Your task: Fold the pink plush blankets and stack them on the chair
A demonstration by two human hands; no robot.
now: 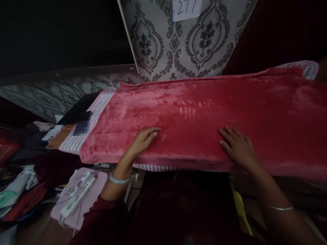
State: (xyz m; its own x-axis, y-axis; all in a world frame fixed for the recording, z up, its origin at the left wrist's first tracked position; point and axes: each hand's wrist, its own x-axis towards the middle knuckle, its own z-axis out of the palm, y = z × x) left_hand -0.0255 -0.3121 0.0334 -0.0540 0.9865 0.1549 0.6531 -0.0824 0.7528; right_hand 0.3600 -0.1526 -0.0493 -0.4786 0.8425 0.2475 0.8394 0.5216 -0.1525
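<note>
A red plush blanket (194, 112) is spread over a long table in front of me, its front edge hanging slightly over the side. Under it shows a striped cloth (99, 105) at the left end and along the front. My left hand (144, 139) rests at the blanket's near part, fingers stretched to the right and holding nothing. To the right, my right hand (237, 144) lies flat on the blanket with its fingers spread. Both hands are empty.
A power strip (79, 194) sits on a pink stool (99, 180) at the lower left. Clothes (22, 190) are heaped farther left. A dark television (63, 34) and patterned wallpaper (173, 44) stand behind the table. A pixelated dark object (81, 127) lies on its left end.
</note>
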